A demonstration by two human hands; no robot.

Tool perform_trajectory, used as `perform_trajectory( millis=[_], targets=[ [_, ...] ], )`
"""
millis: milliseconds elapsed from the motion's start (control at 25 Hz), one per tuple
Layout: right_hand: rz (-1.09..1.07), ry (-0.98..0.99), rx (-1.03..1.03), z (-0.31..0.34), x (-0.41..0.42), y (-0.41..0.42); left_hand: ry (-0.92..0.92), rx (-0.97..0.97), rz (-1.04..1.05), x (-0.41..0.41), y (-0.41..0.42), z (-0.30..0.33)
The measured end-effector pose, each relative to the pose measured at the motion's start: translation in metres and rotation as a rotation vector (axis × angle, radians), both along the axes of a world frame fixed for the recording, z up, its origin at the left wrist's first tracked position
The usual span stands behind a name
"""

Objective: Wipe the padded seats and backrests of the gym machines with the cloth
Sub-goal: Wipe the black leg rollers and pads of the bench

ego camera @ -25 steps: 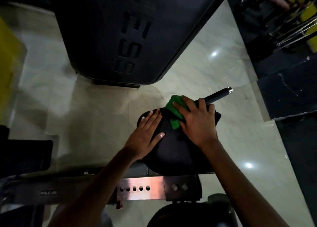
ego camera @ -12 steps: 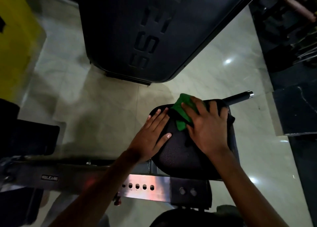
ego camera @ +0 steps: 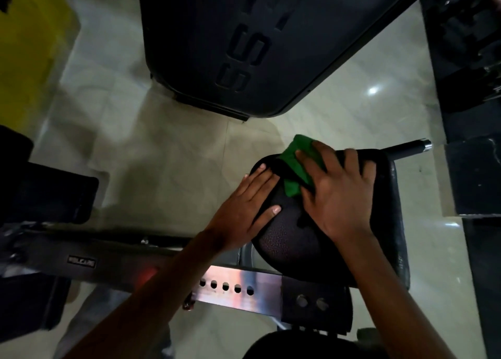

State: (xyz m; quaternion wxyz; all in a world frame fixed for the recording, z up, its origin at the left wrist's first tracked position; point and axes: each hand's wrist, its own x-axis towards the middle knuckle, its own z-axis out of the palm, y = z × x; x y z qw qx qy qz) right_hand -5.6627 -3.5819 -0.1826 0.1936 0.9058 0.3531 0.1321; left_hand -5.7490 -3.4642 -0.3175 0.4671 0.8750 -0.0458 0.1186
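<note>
A black padded seat (ego camera: 311, 239) is seen from above, fixed on a metal bar w/ holes (ego camera: 233, 280). A green cloth (ego camera: 294, 166) is found at the far left corner of the seat, partly over the edge. The cloth is pressed down by the right hand (ego camera: 339, 193); the fingers are spread flat on top of it and on the seat, not curled round it. The left hand (ego camera: 244, 209) is laid flat on the left side of the seat, just beside the cloth, w/ straight fingers and nothing held. A dark handle w/ a shiny tip (ego camera: 406, 149) is seen sticking out behind the seat on the right. A big black cover w/ raised letters (ego camera: 244, 46) is seen at the top, standing on the pale shiny floor (ego camera: 162, 155). Something yellow (ego camera: 29, 46) is seen at the top left, but it is too blurry to tell what it is.
</note>
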Motion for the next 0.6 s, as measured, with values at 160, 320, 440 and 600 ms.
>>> perform_trajectory(
  millis=[160, 320, 440, 600],
  targets=[
    [0.036, 0.015, -0.006, 0.001, -0.05, -0.027, 0.022, -0.062, -0.064, -0.008, 0.007, -0.001],
    [0.017, -0.003, -0.021, -0.007, -0.011, 0.004, 0.024, -0.033, -0.029, -0.008, 0.005, -0.005],
    [-0.005, 0.007, -0.01, -0.011, -0.007, 0.016, 0.051, -0.045, 0.013, -0.013, 0.0, -0.007],
    [0.015, 0.029, 0.025, -0.012, -0.065, -0.01, 0.065, -0.139, -0.035, -0.024, 0.004, -0.01]
  ],
)
